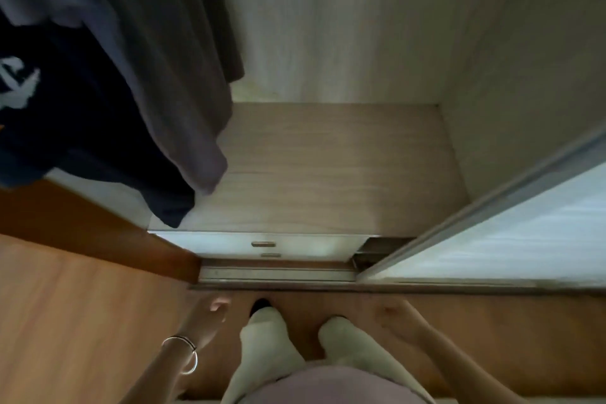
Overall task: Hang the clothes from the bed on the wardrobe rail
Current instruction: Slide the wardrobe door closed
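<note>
I look straight down at an open wardrobe. A grey garment (183, 69) and a dark navy shirt with a white print (82, 128) hang at the upper left; the rail itself is out of view. My left hand (210, 315), with bracelets on the wrist, hangs low by my left leg, fingers loosely apart and holding nothing. My right hand (393, 315) hangs by my right leg, blurred, also with nothing in it. The bed and its clothes are not in view.
The wardrobe's wooden shelf (328, 174) lies below the hanging clothes, with white drawers (262, 246) under its front edge. A sliding door (492, 233) stands at the right on a floor track (275, 274). My feet stand on the wooden floor (65, 321).
</note>
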Demonstrator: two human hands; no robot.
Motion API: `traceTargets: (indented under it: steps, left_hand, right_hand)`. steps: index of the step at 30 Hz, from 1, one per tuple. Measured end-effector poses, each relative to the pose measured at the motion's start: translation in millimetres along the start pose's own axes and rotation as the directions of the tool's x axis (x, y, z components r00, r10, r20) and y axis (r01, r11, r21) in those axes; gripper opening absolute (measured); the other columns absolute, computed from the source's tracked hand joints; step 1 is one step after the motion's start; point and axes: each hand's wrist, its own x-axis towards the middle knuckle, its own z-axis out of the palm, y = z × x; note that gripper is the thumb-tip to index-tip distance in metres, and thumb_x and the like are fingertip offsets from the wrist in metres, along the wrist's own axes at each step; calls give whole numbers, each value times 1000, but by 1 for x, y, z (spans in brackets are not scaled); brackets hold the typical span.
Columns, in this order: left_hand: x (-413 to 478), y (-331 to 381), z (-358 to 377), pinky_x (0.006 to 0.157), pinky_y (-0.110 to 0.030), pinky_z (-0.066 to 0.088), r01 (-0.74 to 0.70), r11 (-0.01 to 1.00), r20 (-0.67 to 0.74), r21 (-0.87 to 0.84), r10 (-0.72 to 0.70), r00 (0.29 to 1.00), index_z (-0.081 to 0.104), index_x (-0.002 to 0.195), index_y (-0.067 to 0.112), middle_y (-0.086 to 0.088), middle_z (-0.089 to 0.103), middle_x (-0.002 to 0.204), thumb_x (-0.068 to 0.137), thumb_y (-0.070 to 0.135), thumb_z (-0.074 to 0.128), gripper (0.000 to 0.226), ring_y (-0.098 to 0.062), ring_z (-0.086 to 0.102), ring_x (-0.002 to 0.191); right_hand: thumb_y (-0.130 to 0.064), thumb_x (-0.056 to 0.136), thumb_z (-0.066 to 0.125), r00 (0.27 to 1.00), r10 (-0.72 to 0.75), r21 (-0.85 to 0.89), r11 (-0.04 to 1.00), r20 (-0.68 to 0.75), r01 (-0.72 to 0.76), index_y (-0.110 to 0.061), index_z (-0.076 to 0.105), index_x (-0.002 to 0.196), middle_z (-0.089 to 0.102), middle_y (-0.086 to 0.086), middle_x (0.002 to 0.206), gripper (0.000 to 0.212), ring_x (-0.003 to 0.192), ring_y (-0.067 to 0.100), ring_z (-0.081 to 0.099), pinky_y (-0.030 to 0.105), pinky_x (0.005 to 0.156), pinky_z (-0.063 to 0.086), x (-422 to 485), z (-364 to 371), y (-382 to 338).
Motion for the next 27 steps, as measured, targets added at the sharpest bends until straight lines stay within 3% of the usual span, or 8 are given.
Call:
traceTargets:
  steps: [2,4,9,15,17,21,24,27]
  left_hand:
    - [-20,6,45,74,-27,44,44,999,93,18,-45,995,63,84,11,-16,62,96,76,19,62,11,-26,58,89]
    - [-39,2,81,68,-25,41,14,999,130,46,-20,991,58,70,12,-13,60,82,58,23,62,17,-20,52,73]
    - [-49,-16,114,76,-20,33,-32,976,203,217,-14,979,67,90,27,0,65,112,92,32,45,23,-11,55,98]
    - [-16,19,91,95,-34,46,-234,935,231,266,173,957,69,74,32,-13,68,98,66,50,72,20,-31,62,106]
    - [-32,76,95,96,-29,44,-352,903,251,246,292,923,66,92,23,-3,61,99,74,38,70,24,-24,60,108]
    - [-66,200,128,98,-23,37,-628,771,277,109,583,764,41,134,14,2,51,122,85,22,62,55,-17,48,124]
    - [-98,275,146,111,-31,34,-778,626,194,-55,771,607,24,143,19,0,37,146,80,25,67,76,-14,39,131]
    - [-115,323,159,89,-8,45,-848,510,133,-142,859,494,45,130,13,1,58,125,74,28,71,64,-11,57,113]
  right_hand:
    - [-17,85,48,1000,28,-141,990,-4,-28,2,64,80,54,1,76,26,73,14,47,27,65,35,-10,-8,51]
    - [-15,86,47,995,102,-124,987,3,-101,3,66,86,59,5,79,26,74,14,50,26,67,37,-26,-19,87]
    - [-2,90,46,967,241,132,965,-87,-229,2,65,90,60,11,78,19,69,21,55,30,62,42,-48,-45,132]
    - [-10,90,52,963,159,311,947,-217,-86,0,60,114,65,10,95,27,84,20,60,29,73,51,-60,-39,110]
    - [-12,90,53,904,54,293,953,-423,80,-7,62,112,67,10,105,24,94,21,63,33,82,51,-70,-50,92]
    - [-13,92,51,599,-83,211,891,-796,403,-11,56,121,62,1,103,29,97,15,58,24,81,42,-112,-103,43]
    - [-14,90,54,203,-269,-123,835,-942,536,-10,49,129,56,5,122,39,108,14,54,22,89,40,-152,-148,0]
    - [-12,88,55,-159,-423,-442,744,-892,501,1,46,131,51,17,129,46,120,23,47,31,98,42,-180,-180,-32]
